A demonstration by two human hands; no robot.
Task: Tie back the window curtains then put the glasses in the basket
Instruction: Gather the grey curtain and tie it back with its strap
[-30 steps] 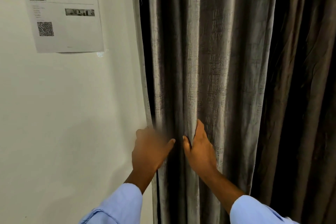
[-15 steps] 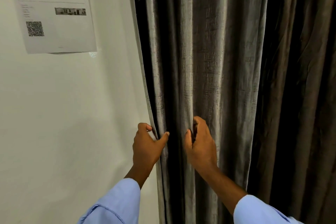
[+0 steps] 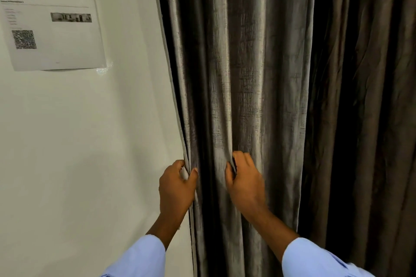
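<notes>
A grey textured curtain (image 3: pixel 243 69) hangs in long vertical folds beside a white wall. My left hand (image 3: pixel 176 185) pinches the curtain's left edge between thumb and fingers. My right hand (image 3: pixel 245 181) grips a fold of the same curtain a little to the right, at about the same height. A darker brown curtain (image 3: pixel 364 101) hangs to the right of the grey one. No glasses, basket or tie-back is in view.
A white wall (image 3: pixel 78 141) fills the left half. A printed paper sheet (image 3: pixel 51 18) with a QR code is taped to it at the upper left. Light blue sleeves cover both forearms at the bottom.
My left hand has gone from hovering at the curtain's edge to closing thumb and fingers on it. My right hand has tightened on its fold. The view has shifted slightly right.
</notes>
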